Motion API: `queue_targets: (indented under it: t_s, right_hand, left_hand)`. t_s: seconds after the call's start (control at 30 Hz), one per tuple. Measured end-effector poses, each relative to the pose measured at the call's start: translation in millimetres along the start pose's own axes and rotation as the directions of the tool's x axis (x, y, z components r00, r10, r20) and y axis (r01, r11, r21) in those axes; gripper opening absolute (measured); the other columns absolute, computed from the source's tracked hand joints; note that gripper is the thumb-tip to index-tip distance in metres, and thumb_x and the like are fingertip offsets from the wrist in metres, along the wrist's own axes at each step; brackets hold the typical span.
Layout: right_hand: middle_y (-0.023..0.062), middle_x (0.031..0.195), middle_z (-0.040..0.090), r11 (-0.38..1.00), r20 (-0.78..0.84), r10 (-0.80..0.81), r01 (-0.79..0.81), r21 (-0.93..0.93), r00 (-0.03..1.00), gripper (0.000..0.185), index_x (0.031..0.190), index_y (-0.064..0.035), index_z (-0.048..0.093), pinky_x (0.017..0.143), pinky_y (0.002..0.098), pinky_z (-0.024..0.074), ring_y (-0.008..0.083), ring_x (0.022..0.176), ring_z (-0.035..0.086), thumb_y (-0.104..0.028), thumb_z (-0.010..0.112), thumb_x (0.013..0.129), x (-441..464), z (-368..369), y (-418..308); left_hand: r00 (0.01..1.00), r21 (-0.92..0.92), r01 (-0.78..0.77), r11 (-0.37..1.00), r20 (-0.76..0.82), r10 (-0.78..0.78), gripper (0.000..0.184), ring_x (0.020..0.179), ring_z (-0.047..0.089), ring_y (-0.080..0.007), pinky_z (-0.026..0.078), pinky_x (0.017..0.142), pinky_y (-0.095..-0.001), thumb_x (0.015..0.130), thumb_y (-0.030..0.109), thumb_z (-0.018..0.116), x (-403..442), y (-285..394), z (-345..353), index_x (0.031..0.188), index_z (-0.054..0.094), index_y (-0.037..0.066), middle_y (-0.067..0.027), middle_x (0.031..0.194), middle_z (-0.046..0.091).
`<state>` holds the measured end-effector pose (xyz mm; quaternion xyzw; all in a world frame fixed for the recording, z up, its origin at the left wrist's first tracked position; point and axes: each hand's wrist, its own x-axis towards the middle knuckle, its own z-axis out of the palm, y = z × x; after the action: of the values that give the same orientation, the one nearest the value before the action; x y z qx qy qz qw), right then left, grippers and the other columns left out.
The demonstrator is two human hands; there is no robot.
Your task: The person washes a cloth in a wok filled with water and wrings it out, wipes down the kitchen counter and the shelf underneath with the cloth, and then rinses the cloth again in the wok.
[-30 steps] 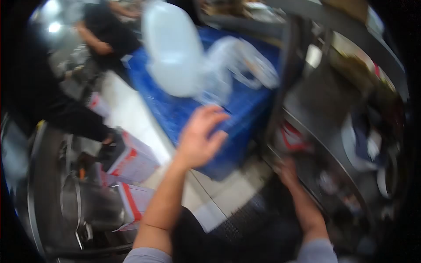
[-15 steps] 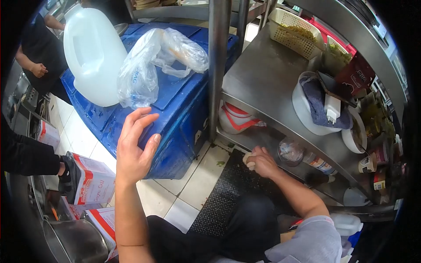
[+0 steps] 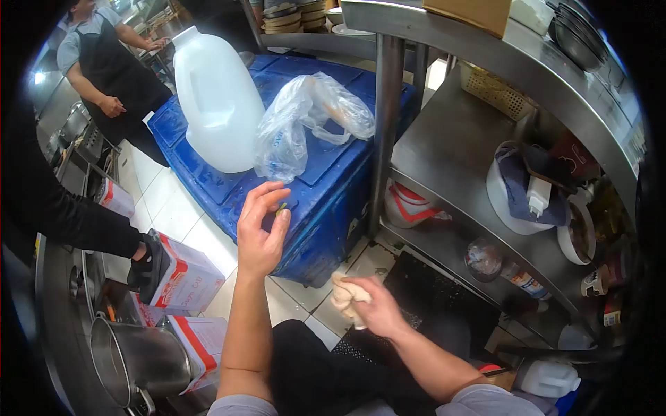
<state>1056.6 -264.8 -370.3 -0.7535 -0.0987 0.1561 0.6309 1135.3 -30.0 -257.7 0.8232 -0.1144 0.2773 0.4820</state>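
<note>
My right hand is closed around a crumpled cream cloth, held above the tiled floor near the edge of a black rubber mat. My left hand is raised in front of a blue lidded bin, fingers curved and thumb apart. A small green scrap shows between its thumb and index finger; whether the hand touches it I cannot tell. On the bin lid, just beyond my left hand, lie a clear plastic bag and a large translucent plastic jug.
On the right, a steel shelf unit carries a white tub with a dark cloth and a white bowl. Red-and-white boxes and a steel pot stand left. A person's shoe rests on one box; another person stands behind.
My right hand has drawn back from beside the lower shelf, moving left with the cloth. The view has shifted, showing more of the person behind. The green scrap now shows by my left hand.
</note>
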Motion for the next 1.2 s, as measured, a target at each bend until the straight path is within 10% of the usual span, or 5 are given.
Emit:
queue_targets:
  t_s: [0.17,0.47,0.7,0.97,1.2]
  right_hand:
    - [0.0139,0.111,0.054,0.958,-0.046,0.281,-0.277,0.079,0.959,0.047,0.126,-0.0130,0.065,0.097,0.0345,0.0468,0.0296,0.110,0.058,0.001,0.059,0.082,9,27,45]
    - [0.0156,0.111,0.058,0.992,-0.001,-0.119,0.119,0.031,0.993,0.052,0.124,-0.0155,0.066,0.099,0.0383,0.0434,0.0334,0.109,0.053,0.003,0.064,0.075,44,59,86]
    - [0.0157,0.113,0.053,0.995,0.126,0.095,-0.091,-0.040,0.987,0.052,0.126,-0.0148,0.064,0.099,0.0380,0.0438,0.0325,0.112,0.051,0.004,0.059,0.078,50,41,60]
    - [0.0077,0.097,0.069,0.980,-0.034,-0.197,0.197,0.012,0.980,0.030,0.099,-0.0128,0.072,0.093,0.0391,0.0459,0.0284,0.108,0.054,0.000,0.070,0.072,84,63,108]
    - [0.0110,0.100,0.061,0.994,0.027,0.059,-0.056,-0.098,0.998,0.037,0.110,-0.0142,0.069,0.092,0.0389,0.0444,0.0302,0.107,0.050,-0.005,0.070,0.073,75,38,91]
  left_hand:
    - [0.997,-0.149,0.055,0.987,-0.050,-0.063,0.022,0.109,0.059,-0.0190,0.050,0.088,-0.0298,0.091,-0.003,0.058,-5,-9,-4,0.111,0.065,-0.003,-0.0139,0.128,0.055]
    - [0.998,0.047,0.018,0.999,-0.067,-0.014,0.026,0.120,0.056,-0.0229,0.048,0.097,-0.0349,0.096,0.001,0.051,-9,-11,-14,0.119,0.063,0.000,-0.0145,0.135,0.055]
    - [0.995,0.122,0.085,0.989,0.045,-0.091,0.024,0.115,0.056,-0.0207,0.045,0.100,-0.0330,0.098,0.003,0.053,-8,-24,-3,0.120,0.061,-0.004,-0.0145,0.130,0.056]
    - [0.993,0.311,0.040,0.950,0.094,-0.073,0.025,0.120,0.054,-0.0248,0.037,0.108,-0.0349,0.100,0.007,0.051,-6,-45,-21,0.119,0.061,-0.005,-0.0159,0.129,0.059]
    - [0.998,0.213,0.035,0.976,0.051,-0.047,0.028,0.122,0.054,-0.0243,0.038,0.108,-0.0344,0.103,0.010,0.050,-8,-59,-20,0.125,0.057,-0.006,-0.0155,0.130,0.058]
